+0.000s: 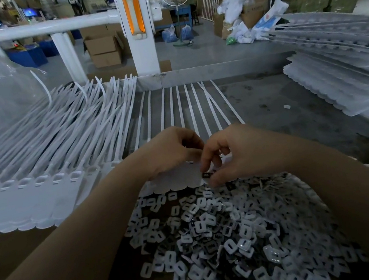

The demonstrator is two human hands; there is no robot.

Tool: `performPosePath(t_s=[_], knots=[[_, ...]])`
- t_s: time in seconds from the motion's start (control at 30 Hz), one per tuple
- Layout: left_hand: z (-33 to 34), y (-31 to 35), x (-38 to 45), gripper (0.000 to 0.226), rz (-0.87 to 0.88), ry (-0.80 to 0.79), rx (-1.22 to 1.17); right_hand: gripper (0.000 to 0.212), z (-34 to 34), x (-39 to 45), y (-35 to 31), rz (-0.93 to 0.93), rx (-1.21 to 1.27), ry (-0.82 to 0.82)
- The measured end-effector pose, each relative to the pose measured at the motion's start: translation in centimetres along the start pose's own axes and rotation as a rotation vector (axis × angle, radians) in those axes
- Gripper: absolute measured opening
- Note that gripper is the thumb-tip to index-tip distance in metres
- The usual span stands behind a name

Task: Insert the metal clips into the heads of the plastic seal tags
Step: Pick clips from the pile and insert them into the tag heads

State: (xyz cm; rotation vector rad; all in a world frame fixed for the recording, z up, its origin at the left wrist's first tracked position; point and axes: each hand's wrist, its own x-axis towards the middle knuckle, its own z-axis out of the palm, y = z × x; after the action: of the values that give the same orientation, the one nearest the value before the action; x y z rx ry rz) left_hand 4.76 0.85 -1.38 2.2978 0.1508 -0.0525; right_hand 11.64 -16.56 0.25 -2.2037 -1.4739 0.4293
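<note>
Right hand (240,153): thumb and forefinger pinching one small dark slotted metal clip (206,175), held at the near edge of a white scalloped plastic seal-tag strip (177,181). Left hand (168,151): fingers curled, resting on that strip; whether gripping it, cannot tell. Heap of flat silvery slotted metal clips (227,235) directly below both hands. Stacked white tag strips (32,194) along grey metal worktop's (268,99) left edge. No legible writing.
</note>
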Motion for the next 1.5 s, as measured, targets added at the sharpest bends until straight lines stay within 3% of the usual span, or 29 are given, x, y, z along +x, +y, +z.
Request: performPosePath(t_s=[0.1,0.43,0.67,0.77,1.23,1.5], knots=[[-0.1,-0.1,0.0,0.008,-0.005,-0.004,0.009,0.021,0.2,0.0,-0.5,-0.005,-0.078,-0.004],[0.0,0.0,0.2,0.006,-0.005,-0.006,0.023,0.004,0.0,0.1,-0.4,-0.026,-0.01,-0.01],[-0.2,1.1,-0.2,0.004,0.036,0.037,-0.073,0.01,-0.6,0.0,0.9,0.175,0.372,0.37],[-0.2,1.6,-0.5,0.005,0.042,-0.006,-0.137,0.009,-0.6,0.0,1.2,0.244,0.518,0.433],[-0.2,1.4,-0.4,0.006,0.069,0.105,-0.267,0.008,-0.5,0.5,1.2,0.292,0.572,0.429],[0.6,2.0,-0.3,0.016,0.049,0.131,-0.167,0.008,-0.5,0.3,1.0,0.299,0.444,0.391]])
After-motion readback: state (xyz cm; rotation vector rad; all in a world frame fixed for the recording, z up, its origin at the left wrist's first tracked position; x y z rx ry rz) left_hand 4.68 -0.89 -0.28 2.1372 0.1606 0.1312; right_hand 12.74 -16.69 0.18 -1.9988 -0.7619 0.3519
